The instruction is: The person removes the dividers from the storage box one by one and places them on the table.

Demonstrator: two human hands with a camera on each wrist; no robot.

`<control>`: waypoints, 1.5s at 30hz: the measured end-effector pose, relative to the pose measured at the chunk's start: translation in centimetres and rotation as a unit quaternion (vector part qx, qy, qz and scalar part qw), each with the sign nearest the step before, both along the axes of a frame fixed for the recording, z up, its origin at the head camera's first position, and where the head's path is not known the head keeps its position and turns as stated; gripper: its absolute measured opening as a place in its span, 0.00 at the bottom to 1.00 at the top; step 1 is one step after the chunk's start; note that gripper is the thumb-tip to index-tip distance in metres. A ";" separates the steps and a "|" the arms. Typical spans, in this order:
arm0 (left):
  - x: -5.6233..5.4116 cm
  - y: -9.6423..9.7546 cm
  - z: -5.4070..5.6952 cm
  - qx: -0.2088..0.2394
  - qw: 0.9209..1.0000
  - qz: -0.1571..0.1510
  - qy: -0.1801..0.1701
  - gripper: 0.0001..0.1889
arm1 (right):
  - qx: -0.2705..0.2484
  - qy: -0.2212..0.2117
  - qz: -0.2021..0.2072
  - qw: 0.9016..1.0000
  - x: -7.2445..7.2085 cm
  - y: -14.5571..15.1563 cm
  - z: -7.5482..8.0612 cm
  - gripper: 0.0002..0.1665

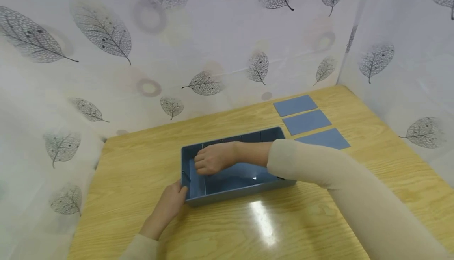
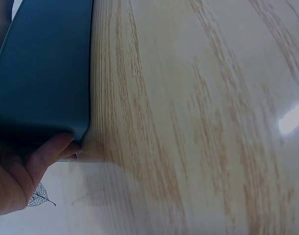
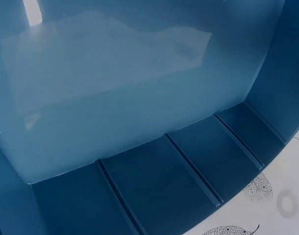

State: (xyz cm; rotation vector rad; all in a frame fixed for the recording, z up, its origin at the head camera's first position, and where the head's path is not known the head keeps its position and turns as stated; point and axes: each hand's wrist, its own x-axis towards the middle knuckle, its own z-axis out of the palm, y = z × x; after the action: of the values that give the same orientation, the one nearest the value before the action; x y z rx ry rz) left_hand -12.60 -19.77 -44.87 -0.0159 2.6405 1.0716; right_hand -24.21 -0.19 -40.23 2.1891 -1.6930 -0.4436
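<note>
A long blue box (image 1: 241, 192) with an open top stands on the table, grooves running down its inner walls. At the box's left end, my left hand (image 1: 169, 201) grips the near corner. In the left wrist view, the thumb and fingers of the left hand (image 2: 22, 176) lie round that corner of the box (image 2: 46, 63). My right hand (image 1: 213, 158) reaches inside with curled fingers and holds a thin blue divider (image 1: 205, 185) that crosses the box near its left end. The fingertips are hidden. The right wrist view shows the box's floor (image 3: 120, 112) and grooved wall, without the hand.
Three flat blue panels lie in a row at the back right of the wooden table (image 1: 134, 173): a far panel (image 1: 295, 105), a middle panel (image 1: 307, 121) and a near panel (image 1: 326, 138), partly behind my right sleeve. Leaf-patterned sheets (image 1: 220, 35) hang round the table.
</note>
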 end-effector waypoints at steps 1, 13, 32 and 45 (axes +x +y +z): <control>0.0 0.0 0.0 -0.001 1.000 0.001 -0.001 0.12 | 0.000 0.000 0.001 1.000 0.0 -0.1 -0.1 0.14; -0.1 0.2 -0.3 0.007 0.999 -0.012 0.041 0.14 | 0.008 -0.007 0.006 1.000 -0.6 -0.4 -1.3 0.14; -0.1 0.2 -0.3 0.007 0.999 -0.010 0.035 0.14 | 0.024 0.015 0.018 0.999 -1.1 -0.7 -1.5 0.13; -0.1 0.2 0.0 -0.012 1.000 0.004 0.017 0.11 | 0.006 0.027 0.041 0.999 -1.3 -1.0 -0.4 0.12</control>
State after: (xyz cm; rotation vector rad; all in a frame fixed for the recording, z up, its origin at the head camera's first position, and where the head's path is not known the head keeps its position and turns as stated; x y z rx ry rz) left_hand -12.71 -19.54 -44.84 -0.0143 2.6861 1.0511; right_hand -25.52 -1.16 -40.62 2.2254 -1.5707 -0.4864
